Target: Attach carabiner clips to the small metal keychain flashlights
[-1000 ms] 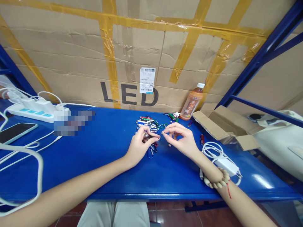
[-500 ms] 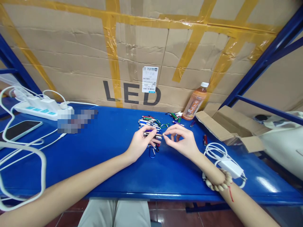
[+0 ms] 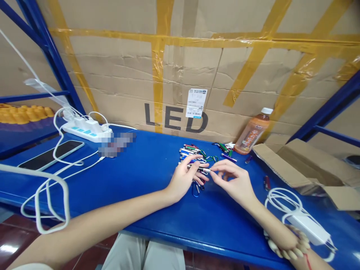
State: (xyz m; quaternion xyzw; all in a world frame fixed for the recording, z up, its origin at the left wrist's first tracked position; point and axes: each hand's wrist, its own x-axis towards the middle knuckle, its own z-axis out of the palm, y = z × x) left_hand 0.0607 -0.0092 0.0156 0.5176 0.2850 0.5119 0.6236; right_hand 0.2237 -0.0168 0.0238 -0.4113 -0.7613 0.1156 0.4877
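My left hand (image 3: 182, 182) is closed round a small black keychain flashlight (image 3: 203, 170) with a silvery end, held lengthwise and pointing right. At that end, the thumb and forefinger of my right hand (image 3: 234, 182) are pinched together. Whatever tiny part sits between them is too small to make out. Under and behind my left hand lies a pile of similar flashlights (image 3: 187, 152) in blue, green, red and silver, with carabiner clips. A blue carabiner clip (image 3: 195, 190) pokes out below the fingers. My hand hides part of the pile.
Behind stands a large taped cardboard box (image 3: 118, 75). An orange drink bottle (image 3: 251, 133), more flashlights (image 3: 222, 147), an open carton (image 3: 278, 168), a red flashlight (image 3: 267, 182) and a white charger (image 3: 309, 227) are rightward. A power strip (image 3: 84, 129), phone (image 3: 52, 155) and cables lie left.
The head view has swung left, so everything sits further right in the picture. My right fingertips have come up to the flashlight's end, where a small silvery bit showed in them before.
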